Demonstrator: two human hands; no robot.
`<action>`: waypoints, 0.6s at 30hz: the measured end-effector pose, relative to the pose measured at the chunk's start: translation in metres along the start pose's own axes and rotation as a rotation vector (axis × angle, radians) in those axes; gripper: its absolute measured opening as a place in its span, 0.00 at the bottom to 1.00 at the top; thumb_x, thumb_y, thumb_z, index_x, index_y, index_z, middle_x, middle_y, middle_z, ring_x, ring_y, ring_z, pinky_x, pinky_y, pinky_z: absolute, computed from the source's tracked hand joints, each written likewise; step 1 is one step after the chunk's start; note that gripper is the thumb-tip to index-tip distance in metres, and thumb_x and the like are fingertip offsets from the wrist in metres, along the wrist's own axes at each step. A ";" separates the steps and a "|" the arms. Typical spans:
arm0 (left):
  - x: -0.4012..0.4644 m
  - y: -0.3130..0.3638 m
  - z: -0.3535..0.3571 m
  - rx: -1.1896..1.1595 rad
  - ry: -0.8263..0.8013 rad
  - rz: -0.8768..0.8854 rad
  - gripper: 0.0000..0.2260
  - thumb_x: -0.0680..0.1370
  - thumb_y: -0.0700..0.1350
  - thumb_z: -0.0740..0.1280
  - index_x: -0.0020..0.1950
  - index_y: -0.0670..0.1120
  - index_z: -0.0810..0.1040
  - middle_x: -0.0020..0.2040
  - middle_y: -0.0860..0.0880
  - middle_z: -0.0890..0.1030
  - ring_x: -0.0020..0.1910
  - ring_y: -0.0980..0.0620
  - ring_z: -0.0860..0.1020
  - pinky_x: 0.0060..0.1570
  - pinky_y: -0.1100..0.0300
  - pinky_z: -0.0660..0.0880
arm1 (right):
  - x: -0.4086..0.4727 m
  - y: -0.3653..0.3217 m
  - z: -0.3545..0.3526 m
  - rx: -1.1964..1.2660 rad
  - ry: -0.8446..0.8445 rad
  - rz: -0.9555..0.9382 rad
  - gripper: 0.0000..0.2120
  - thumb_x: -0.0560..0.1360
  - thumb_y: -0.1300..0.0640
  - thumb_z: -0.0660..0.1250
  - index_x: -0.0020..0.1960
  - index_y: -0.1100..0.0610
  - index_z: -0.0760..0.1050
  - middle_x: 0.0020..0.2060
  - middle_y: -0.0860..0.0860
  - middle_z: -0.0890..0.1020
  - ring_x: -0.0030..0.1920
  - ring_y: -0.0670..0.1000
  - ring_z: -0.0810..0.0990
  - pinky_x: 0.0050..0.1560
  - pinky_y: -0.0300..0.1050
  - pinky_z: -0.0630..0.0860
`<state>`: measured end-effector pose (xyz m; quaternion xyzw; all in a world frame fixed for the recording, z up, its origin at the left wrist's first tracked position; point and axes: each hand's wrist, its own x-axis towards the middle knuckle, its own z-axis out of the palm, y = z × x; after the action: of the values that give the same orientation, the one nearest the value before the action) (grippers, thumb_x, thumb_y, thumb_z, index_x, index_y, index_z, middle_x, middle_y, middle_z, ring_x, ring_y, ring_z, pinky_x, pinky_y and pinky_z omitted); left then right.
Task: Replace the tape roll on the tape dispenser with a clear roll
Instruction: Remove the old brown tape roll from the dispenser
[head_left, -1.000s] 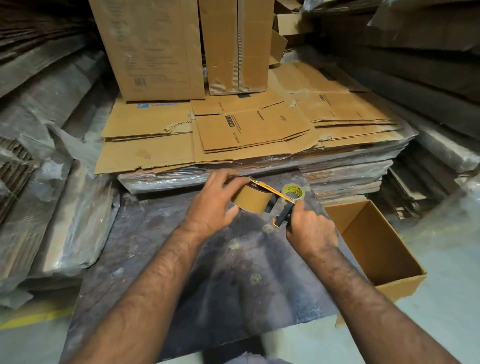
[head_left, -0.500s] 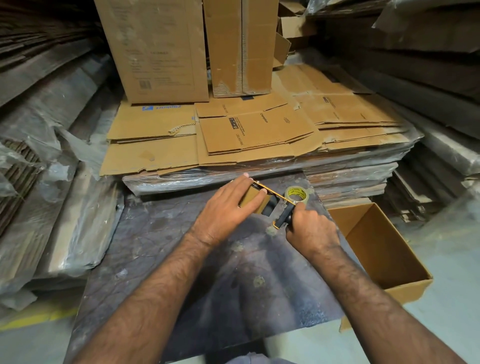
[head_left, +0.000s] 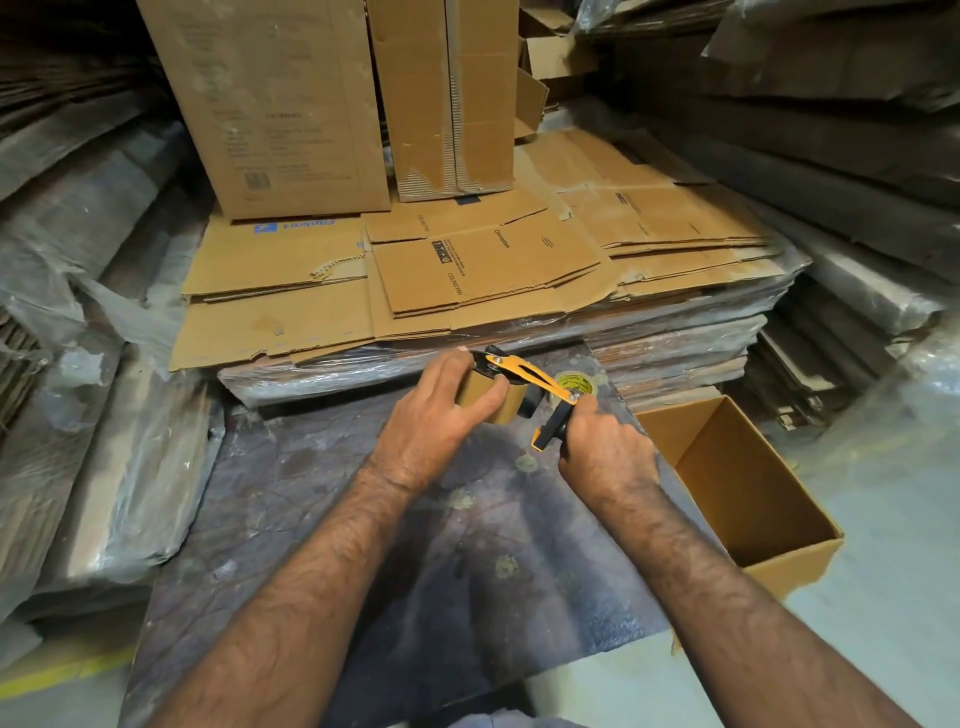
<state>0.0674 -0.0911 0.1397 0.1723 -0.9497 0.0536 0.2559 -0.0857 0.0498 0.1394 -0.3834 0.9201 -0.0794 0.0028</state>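
A yellow and black tape dispenser (head_left: 524, 371) is held above a dark plastic-wrapped surface (head_left: 415, 545). My right hand (head_left: 605, 449) grips its handle at the lower right. A brown tape roll (head_left: 493, 400) sits in the dispenser's frame, and my left hand (head_left: 441, 410) wraps over it from the left, thumb on its face. Behind the dispenser, partly hidden by the yellow arm, a clear tape roll (head_left: 574, 383) with a yellow-green core label lies flat on the surface.
An open empty cardboard box (head_left: 737, 483) stands at the right of the surface. Flattened cartons (head_left: 467, 270) are stacked on a wrapped pallet behind, with upright boxes (head_left: 270, 104) further back. Plastic-wrapped bundles (head_left: 104, 415) lie at the left.
My left hand has closed more fully over the brown roll on the dispenser. The dispenser has tipped so that its yellow arm shows more. My right hand stays on the handle.
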 end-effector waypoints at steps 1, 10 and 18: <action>0.000 0.002 0.000 -0.013 -0.007 -0.016 0.43 0.60 0.34 0.82 0.70 0.52 0.67 0.66 0.40 0.65 0.64 0.42 0.66 0.30 0.48 0.82 | 0.000 0.001 0.000 -0.001 -0.002 0.003 0.15 0.77 0.58 0.66 0.61 0.58 0.67 0.49 0.56 0.85 0.49 0.61 0.85 0.38 0.51 0.72; -0.003 0.008 -0.002 -0.091 0.031 -0.064 0.44 0.60 0.30 0.80 0.70 0.54 0.68 0.66 0.43 0.64 0.69 0.44 0.66 0.33 0.45 0.83 | -0.001 0.004 0.001 0.038 -0.058 0.009 0.14 0.77 0.56 0.65 0.61 0.58 0.68 0.50 0.57 0.84 0.51 0.61 0.84 0.40 0.50 0.71; -0.003 0.009 -0.010 0.010 0.101 -0.002 0.40 0.62 0.36 0.81 0.69 0.53 0.70 0.63 0.42 0.68 0.61 0.44 0.68 0.45 0.45 0.80 | -0.002 0.005 -0.005 0.036 -0.101 -0.028 0.18 0.77 0.53 0.68 0.63 0.58 0.69 0.52 0.57 0.84 0.53 0.61 0.83 0.44 0.52 0.76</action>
<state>0.0719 -0.0802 0.1468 0.1717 -0.9352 0.0667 0.3026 -0.0885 0.0555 0.1438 -0.3997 0.9118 -0.0766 0.0552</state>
